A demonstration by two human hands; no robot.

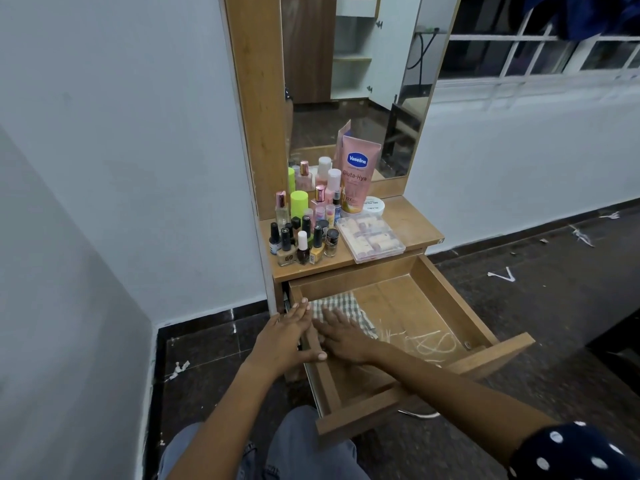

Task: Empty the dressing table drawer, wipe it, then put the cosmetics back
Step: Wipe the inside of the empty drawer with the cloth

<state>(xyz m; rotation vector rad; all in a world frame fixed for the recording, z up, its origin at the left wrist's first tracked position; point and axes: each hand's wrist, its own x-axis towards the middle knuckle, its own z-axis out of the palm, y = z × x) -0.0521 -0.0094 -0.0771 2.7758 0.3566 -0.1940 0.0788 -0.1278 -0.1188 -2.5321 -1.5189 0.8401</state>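
Pressing right hand [341, 336] flat on cloth [341, 304], left hand [287, 336] open on drawer [450, 303] wall

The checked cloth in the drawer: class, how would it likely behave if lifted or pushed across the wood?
The checked cloth lies flat and rumpled under the right hand, so it is probably floppy and would droop if lifted. It looks thin, so likely light. Pushed along the drawer, it would probably bunch up unless pressed flat.
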